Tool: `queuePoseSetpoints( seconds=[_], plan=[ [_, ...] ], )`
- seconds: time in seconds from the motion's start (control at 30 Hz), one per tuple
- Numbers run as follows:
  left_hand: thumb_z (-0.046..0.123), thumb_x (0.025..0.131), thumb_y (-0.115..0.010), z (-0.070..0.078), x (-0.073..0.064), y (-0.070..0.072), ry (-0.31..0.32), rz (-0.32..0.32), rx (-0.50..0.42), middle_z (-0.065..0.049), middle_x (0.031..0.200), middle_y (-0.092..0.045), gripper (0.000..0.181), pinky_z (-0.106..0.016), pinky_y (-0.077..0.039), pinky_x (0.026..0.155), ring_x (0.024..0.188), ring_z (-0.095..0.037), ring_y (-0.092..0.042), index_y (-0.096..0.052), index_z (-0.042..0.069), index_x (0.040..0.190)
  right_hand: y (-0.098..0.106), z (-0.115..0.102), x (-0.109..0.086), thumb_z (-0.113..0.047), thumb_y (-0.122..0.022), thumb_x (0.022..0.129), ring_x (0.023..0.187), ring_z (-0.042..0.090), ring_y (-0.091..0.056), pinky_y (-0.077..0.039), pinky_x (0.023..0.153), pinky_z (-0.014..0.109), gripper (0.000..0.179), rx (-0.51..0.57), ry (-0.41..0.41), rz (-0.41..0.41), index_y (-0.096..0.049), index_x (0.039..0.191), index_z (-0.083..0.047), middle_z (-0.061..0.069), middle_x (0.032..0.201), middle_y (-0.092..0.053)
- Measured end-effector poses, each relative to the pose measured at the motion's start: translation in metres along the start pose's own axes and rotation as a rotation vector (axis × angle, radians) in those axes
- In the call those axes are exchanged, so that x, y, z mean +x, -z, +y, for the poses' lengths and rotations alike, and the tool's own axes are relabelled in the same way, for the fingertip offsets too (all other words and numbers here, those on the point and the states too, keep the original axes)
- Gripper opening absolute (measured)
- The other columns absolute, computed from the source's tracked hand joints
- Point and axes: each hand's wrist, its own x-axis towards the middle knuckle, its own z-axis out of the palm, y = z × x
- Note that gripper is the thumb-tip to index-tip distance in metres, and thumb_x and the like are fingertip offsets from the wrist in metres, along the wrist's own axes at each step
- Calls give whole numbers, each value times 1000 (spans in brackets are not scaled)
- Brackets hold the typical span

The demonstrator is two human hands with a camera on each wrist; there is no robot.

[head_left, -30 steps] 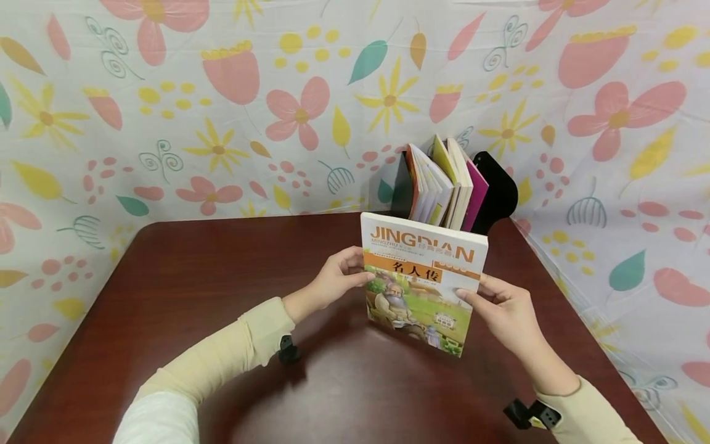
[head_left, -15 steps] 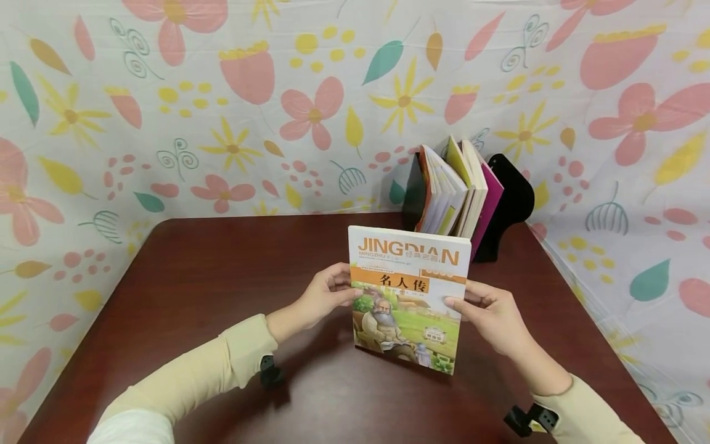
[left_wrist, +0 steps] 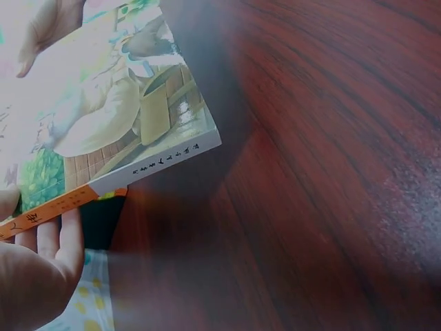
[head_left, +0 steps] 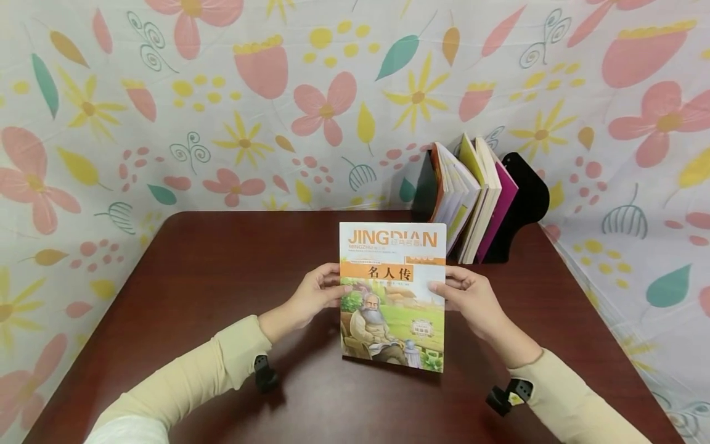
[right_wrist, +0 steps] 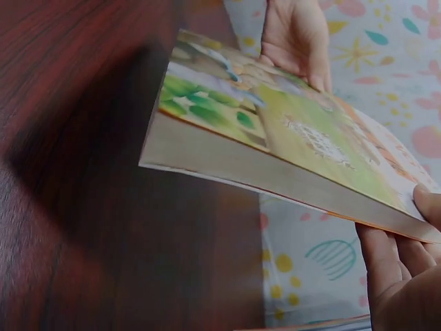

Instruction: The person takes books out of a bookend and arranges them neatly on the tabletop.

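Observation:
A paperback book [head_left: 394, 308] is held up over the table, its cover facing me, with "JINGDIAN" across the top and a bearded figure below. My left hand [head_left: 309, 299] pinches its left edge, thumb on the front and fingers behind. On the opposite edge my right hand [head_left: 474, 301] grips it the same way. The left wrist view shows the book's spine [left_wrist: 165, 160] beside the left hand [left_wrist: 38, 272]. In the right wrist view the page edges [right_wrist: 262, 165] face the camera, and the right hand [right_wrist: 406, 269] holds the upper part, fingers underneath.
Behind the book, at the table's back right, several books [head_left: 471, 197] stand leaning in a black bookend [head_left: 518, 197]. The dark red wooden table [head_left: 222, 265] meets a flowered cloth backdrop [head_left: 266, 142] at its rear edge.
Both hands have brought the book left in the view, away from the standing books. It has turned to face me more squarely. The view itself has shifted slightly.

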Motion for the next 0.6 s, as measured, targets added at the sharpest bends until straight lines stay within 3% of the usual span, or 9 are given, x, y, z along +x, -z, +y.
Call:
queuePoseSetpoints(
  seconds=[0.3,0.47,0.6],
  plan=[
    [0,90,-61,-7,0,14,110,68,4,-9,105,-66,40,-39,-58,77,85,-10,-65,-50,-2,128,-11,16,24,-8,-63,91,76,10,-70,-59,66,30,36,3,-69,-30,-51,120,11,-7,83,-73],
    [1,91,-61,-12,-2,20,127,75,7,-12,109,-64,42,-41,-57,80,86,-10,-64,-48,-3,130,-18,23,32,-10,-64,91,72,9,-69,-59,65,28,38,8,-142,8,-51,120,12,-6,80,-71],
    [2,91,-60,-15,0,22,148,96,4,-7,105,-65,42,-40,-57,79,84,-9,-64,-48,0,131,-23,24,36,-14,-64,92,71,8,-68,-58,65,26,45,11,-210,43,-48,125,13,-5,81,-70]
  ],
)
